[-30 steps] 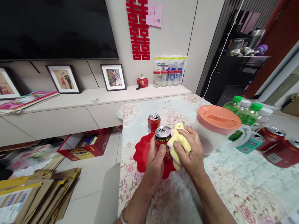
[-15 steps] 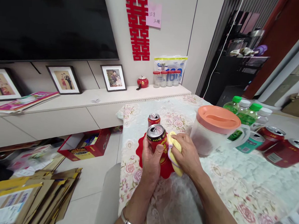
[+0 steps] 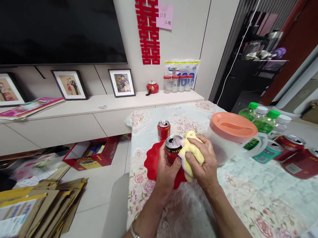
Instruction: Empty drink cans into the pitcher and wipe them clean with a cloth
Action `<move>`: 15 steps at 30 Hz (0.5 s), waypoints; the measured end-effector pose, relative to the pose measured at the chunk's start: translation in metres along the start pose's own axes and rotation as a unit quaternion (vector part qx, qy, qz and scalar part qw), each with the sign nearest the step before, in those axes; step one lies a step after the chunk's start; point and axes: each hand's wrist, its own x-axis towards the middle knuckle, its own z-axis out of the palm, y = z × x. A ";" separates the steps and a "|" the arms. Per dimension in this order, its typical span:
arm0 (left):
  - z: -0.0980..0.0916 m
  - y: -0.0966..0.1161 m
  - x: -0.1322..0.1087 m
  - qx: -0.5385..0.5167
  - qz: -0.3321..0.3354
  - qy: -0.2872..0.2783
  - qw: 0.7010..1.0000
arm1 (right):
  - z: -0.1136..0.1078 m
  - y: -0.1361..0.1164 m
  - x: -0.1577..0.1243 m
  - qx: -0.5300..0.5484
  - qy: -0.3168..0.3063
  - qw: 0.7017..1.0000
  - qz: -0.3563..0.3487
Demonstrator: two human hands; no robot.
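My left hand is wrapped round a red drink can with an opened silver top, above a red scalloped plate. Bunched in my right hand is a yellow cloth with a lilac edge. The cloth presses against the can's right side and covers part of it. A second opened red can stands upright on the table just behind the plate. Close to the right hand is a clear plastic pitcher with an orange lid.
Several bottles with green and white caps, a teal can and larger red cans stand at the right. A flowered tablecloth covers the table. Beyond it runs a low white cabinet. Flattened cardboard lies on the floor at left.
The held can has shifted slightly right and lower, showing more of the small can behind. My right hand has turned, and the cloth now sits higher against the can's rim.
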 end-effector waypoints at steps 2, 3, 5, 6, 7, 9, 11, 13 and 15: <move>0.002 0.004 -0.001 -0.010 -0.005 0.002 1.000 | 0.002 0.004 0.001 -0.003 -0.005 1.000 0.003; 0.002 0.005 -0.001 -0.017 -0.005 0.005 1.000 | 0.002 0.006 0.001 -0.004 -0.008 1.000 0.008; 0.004 0.007 -0.001 -0.034 0.000 0.016 0.999 | 0.004 0.009 0.001 -0.005 -0.018 1.000 0.019; 0.004 0.007 -0.001 -0.042 0.003 0.021 0.999 | 0.004 0.010 0.001 -0.005 -0.025 0.999 0.026; 0.004 0.007 0.000 -0.050 0.006 0.027 0.998 | 0.005 0.011 0.001 -0.005 -0.034 0.999 0.033; 0.003 0.007 0.000 -0.057 0.014 0.036 0.998 | 0.006 0.012 0.000 -0.009 -0.055 0.997 0.048; 0.002 0.006 0.001 -0.056 0.024 0.044 0.997 | 0.007 0.012 0.000 -0.016 -0.078 0.995 0.065; 0.002 0.006 0.002 -0.052 0.035 0.056 0.996 | 0.008 0.013 -0.001 -0.027 -0.100 0.991 0.080; 0.000 0.005 0.003 -0.053 0.043 0.067 0.995 | 0.009 0.013 -0.002 -0.039 -0.115 0.988 0.090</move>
